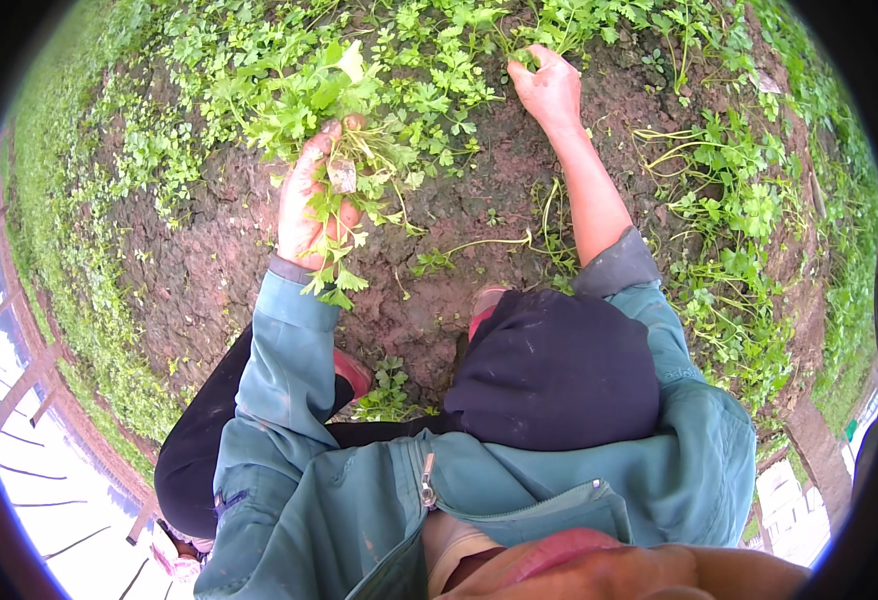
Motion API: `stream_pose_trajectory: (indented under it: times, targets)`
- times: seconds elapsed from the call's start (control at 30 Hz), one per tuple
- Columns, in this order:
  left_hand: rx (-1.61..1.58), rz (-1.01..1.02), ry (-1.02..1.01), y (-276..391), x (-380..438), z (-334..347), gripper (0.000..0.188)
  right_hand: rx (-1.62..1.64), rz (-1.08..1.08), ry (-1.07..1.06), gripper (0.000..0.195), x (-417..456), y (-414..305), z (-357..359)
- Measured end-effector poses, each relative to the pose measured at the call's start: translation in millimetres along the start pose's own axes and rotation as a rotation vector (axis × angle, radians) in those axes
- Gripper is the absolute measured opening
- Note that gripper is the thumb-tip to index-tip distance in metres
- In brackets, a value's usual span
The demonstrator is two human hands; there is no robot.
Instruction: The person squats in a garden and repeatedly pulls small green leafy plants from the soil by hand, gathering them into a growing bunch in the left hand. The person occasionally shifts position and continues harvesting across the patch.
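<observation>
A bunch of leafy green herb stems (296, 101), like parsley or celery, is in my left hand (315, 187), left of the middle of the view. Its leaves fan out past my fingertips, and some sprigs hang over my palm. A small pale flat piece (342, 176) lies against the stems in that hand. Farther right and near the top, my right hand (550, 86) is closed around some green leaves at the edge of the growing plants (446, 67). The roots and lower stems there are hidden.
Brown cracked soil (198, 262) lies around my feet. Loose stems and leafy plants (746, 202) spread along the right. A small plant (390, 390) stands between my shoes, by a red shoe (352, 375). Dense green plants cover the left side (71, 225).
</observation>
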State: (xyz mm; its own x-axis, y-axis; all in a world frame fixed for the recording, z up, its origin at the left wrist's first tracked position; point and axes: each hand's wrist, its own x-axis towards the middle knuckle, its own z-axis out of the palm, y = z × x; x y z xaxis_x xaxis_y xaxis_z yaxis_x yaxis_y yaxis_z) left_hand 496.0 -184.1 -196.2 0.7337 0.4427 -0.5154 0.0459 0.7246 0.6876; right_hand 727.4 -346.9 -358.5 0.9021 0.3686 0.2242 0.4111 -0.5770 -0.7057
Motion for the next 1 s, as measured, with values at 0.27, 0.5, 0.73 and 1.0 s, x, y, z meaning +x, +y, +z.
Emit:
stream_pose_trajectory:
  times: [0.27, 0.5, 0.73, 1.0]
  targets:
    - [0.063, -0.073, 0.000, -2.3, 8.8, -4.7, 0.037, -0.291, -0.133, -0.237, 0.030, -1.2, -17.0, -10.0]
    - [-0.002, -0.093, -0.047, -5.7, 15.0, -17.4, 0.034, -0.417, -0.100, -0.211, 0.026, 1.8, -19.8, -2.4]
    - [-0.020, -0.115, -0.069, -3.5, 11.7, -16.1, 0.034, -0.188, 0.017, -0.179, 0.022, 2.1, -6.3, -9.1]
    - [-0.070, -0.094, -0.003, -9.4, 11.9, -8.0, 0.033, -0.415, -0.211, -0.341, 0.041, 9.6, -27.0, -12.9]
